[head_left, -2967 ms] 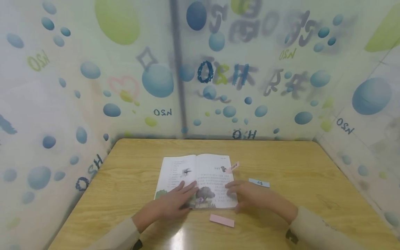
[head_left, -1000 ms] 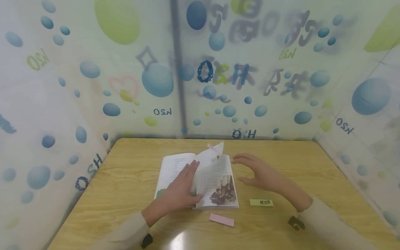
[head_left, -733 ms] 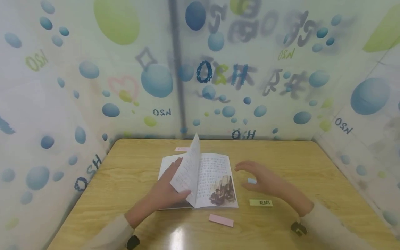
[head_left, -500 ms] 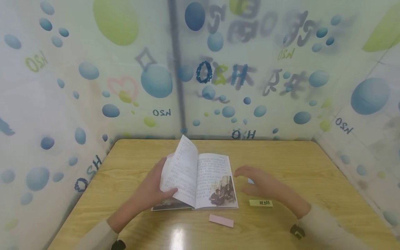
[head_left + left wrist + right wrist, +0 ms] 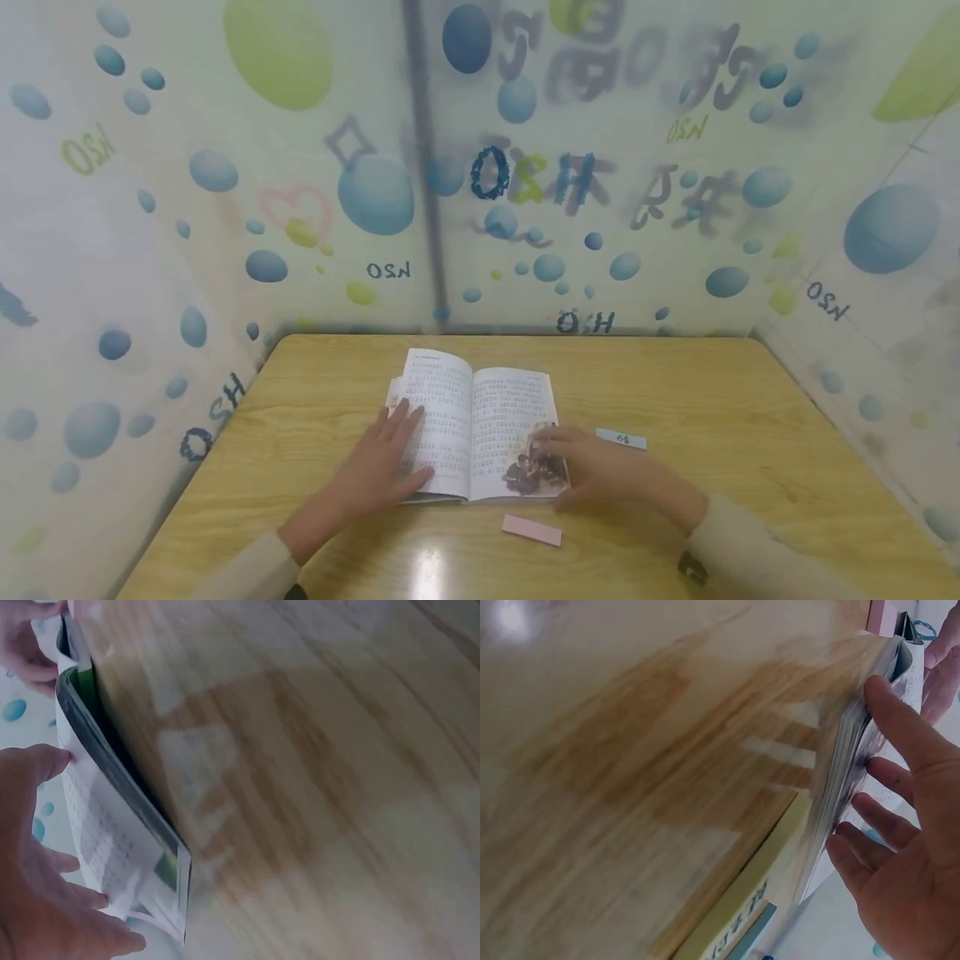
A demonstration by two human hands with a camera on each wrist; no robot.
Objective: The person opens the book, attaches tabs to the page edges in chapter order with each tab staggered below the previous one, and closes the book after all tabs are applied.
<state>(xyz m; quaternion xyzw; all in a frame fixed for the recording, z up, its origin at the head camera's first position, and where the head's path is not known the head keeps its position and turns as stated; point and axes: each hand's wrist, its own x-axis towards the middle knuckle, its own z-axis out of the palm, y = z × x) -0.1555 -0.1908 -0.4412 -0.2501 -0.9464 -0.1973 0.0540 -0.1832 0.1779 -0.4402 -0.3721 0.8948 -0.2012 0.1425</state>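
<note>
An open book lies on the wooden table, printed text on both pages and a brown picture low on the right page. My left hand rests its spread fingers on the left page near the outer edge; in the left wrist view, thumb and fingertips meet the paper. My right hand reaches over the lower right corner of the right page. Its fingers are loosely bent along the book's edge in the right wrist view, pinching nothing.
A pink strip lies in front of the book. To its right is a light blue strip. A yellow-green block with writing, hidden under my right hand in the head view, lies beside the book. Patterned walls enclose the table.
A page with a pink tab has turned from right to left and now lies down. My left hand slid left with it; my right hand moved away, then came back over the right page.
</note>
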